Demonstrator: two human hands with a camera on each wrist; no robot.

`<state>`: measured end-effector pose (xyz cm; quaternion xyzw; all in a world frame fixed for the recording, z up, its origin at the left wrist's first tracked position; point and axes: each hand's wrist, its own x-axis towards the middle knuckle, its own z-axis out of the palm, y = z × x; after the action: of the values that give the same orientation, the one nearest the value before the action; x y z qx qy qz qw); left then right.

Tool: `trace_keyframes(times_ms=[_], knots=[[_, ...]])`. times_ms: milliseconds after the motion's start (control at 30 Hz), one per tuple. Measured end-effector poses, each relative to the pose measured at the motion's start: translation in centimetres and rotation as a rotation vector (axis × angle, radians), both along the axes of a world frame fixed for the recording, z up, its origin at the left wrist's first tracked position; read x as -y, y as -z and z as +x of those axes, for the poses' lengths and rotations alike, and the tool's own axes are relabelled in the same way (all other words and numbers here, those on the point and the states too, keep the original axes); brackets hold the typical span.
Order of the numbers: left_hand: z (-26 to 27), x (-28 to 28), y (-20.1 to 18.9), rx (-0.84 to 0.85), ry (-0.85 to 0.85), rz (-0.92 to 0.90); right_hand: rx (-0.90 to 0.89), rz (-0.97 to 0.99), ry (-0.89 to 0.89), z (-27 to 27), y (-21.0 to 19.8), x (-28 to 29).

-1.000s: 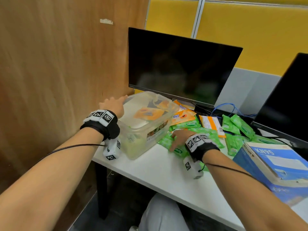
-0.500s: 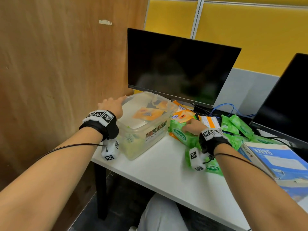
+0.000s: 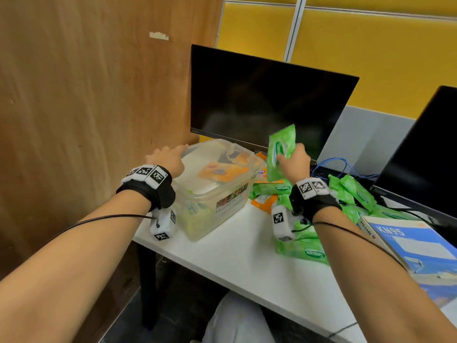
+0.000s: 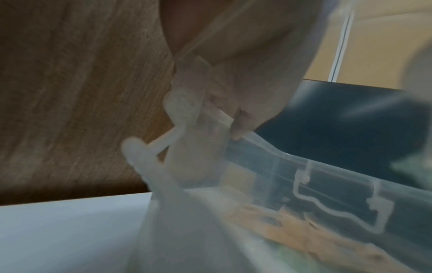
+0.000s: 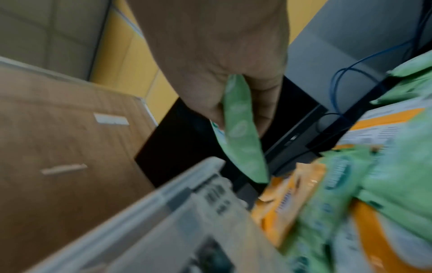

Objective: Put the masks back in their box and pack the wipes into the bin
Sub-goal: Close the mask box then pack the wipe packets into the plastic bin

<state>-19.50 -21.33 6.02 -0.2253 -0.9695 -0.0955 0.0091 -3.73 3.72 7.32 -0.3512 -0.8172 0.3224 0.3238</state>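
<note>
Change noted at the right hand (image 3: 294, 161): half a second ago it lay flat on the heap of packets on the desk; it is now raised, fingers curled round one green wipes pack (image 3: 282, 151), which stands nearly upright in the grip. The right wrist view confirms the pack's edge pinched between thumb and fingers. The pack sits just right of the clear plastic bin (image 3: 222, 194) and above the level of its rim, not yet over the opening.

The left hand (image 3: 168, 158) has not shifted over the last second. It rests on the bin's far left corner, and the left wrist view shows fingertips (image 4: 240, 127) hooked over the rim beside the latch, steadying the container.

Contents of the bin: orange packets (image 3: 222, 170) on top, green ones visible low through the wall. A good number of loose wipes packs (image 3: 351, 191) remain on the desk below and to the right of the raised hand.

The KN95 mask box (image 3: 415, 246) lies beside the right forearm. I cannot tell whether the masks are inside.

Assessment: a pick has been completed and a carry toward the bin appears under way. Wipes packing is partly done, with many packs outstanding.
</note>
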Motion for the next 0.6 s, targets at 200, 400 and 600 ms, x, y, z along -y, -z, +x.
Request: trace_keyframes(times_ms=[200,400,600], knots=[[0.3,-0.1,-0.2,0.047,-0.082,0.265,-0.265,0.072,-0.243,-3.1,-2.7,5.5],[0.1,0.2,0.0,0.083,-0.182,0.438,0.351,0.067,-0.446,-7.2,-0.4,11.4],[0.0,0.1,0.0,0.055,-0.130,0.115,0.709,0.152,-0.664,-8.0,0.1,16.0]])
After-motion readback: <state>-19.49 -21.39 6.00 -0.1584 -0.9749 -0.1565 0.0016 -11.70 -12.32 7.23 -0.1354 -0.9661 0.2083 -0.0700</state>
